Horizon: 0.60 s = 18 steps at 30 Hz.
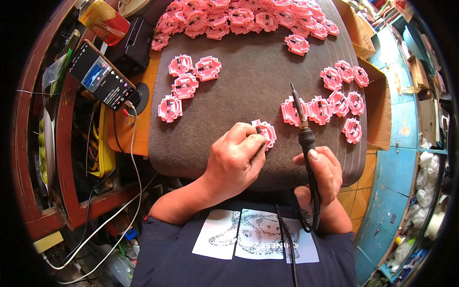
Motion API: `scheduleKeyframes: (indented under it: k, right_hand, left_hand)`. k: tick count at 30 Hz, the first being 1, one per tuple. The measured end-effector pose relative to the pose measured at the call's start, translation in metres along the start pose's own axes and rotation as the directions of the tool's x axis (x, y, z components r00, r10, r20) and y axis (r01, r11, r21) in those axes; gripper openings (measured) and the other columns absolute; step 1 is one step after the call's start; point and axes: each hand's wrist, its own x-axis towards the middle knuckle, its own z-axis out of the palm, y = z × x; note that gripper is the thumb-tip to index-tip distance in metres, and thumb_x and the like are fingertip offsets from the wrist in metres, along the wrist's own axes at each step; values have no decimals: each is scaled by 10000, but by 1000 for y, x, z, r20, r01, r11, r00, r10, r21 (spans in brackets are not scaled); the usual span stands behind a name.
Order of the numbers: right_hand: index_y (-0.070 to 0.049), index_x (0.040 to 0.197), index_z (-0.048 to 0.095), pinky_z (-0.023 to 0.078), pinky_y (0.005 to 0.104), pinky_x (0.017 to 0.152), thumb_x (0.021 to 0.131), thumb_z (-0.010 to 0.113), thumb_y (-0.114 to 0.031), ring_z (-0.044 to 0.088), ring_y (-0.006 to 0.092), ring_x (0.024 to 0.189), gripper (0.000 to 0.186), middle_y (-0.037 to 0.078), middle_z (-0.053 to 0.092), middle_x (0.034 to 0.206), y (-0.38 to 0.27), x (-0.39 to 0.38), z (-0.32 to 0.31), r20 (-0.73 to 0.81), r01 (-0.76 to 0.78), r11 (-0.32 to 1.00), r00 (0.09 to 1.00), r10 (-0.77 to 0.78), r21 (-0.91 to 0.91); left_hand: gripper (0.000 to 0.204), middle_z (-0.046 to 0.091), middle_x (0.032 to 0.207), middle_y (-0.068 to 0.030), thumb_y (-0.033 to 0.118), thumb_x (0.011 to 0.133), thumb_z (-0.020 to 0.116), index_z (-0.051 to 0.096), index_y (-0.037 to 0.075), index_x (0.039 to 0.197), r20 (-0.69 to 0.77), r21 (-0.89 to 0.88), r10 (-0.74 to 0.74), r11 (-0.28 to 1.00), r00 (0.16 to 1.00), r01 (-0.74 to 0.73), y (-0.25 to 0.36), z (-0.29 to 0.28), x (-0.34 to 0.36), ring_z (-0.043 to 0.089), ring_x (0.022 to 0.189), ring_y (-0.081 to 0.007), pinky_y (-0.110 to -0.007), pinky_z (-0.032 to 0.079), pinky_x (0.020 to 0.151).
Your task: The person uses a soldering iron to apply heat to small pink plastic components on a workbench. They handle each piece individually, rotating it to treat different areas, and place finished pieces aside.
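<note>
My left hand (238, 155) is closed in a pinch at the left side of a pink plastic part (266, 135), near the front of the dark work surface (248, 86). A small black piece shows at its fingertips, partly hidden. My right hand (322, 177) grips the black handle of a soldering iron (308, 143). The iron points up and away from me, its metal tip apart from the pink part in front of the left hand. In the picture its shaft crosses another pink part (289, 112). Similar pink parts with black pieces inside stand at right and left.
A big heap of pink parts (239, 16) fills the far edge. At left, a phone (101, 76) leans on a stand beside a black box (129, 50) and a bottle (103, 21). A white cable (136, 158) hangs at left. Cardboard boxes (377, 103) stand at right.
</note>
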Motion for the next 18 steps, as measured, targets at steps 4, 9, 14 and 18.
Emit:
scheduleKeyframes:
  k: [4,9,14,18]
  right_hand:
    - [70,1239,643,543,425,650,984,743,-369,616,292,650,518,133,647,789,-4,-4,-12,-84,-45,997,995,50,57]
    - [32,1138,666,508,386,573,966,742,-269,602,265,622,354,106,649,775,-13,-10,-24,33,-73,988,997,69,139]
    - [14,1107,677,475,379,540,933,728,-178,594,243,599,265,81,635,732,-16,-8,-23,71,-68,987,996,58,143]
    - [13,1096,677,460,378,523,929,726,-170,582,237,574,253,76,628,720,-15,-8,-22,66,-63,988,996,54,144]
  left_hand:
    - [181,644,939,-112,-12,810,784,717,36,971,1,13,-7,1000,1000,7,1,1,1,685,790,-330,-421,567,692]
    - [187,670,965,-115,-59,814,786,720,28,966,8,44,12,999,1000,-12,1,1,2,703,757,-264,-359,567,646]
    - [179,668,958,-118,-64,815,781,715,22,957,7,49,26,998,1000,-26,0,1,2,706,759,-260,-358,570,650]
    - [178,663,951,-118,-67,814,780,710,18,953,14,34,19,999,1000,-19,0,1,3,703,757,-261,-357,570,650]
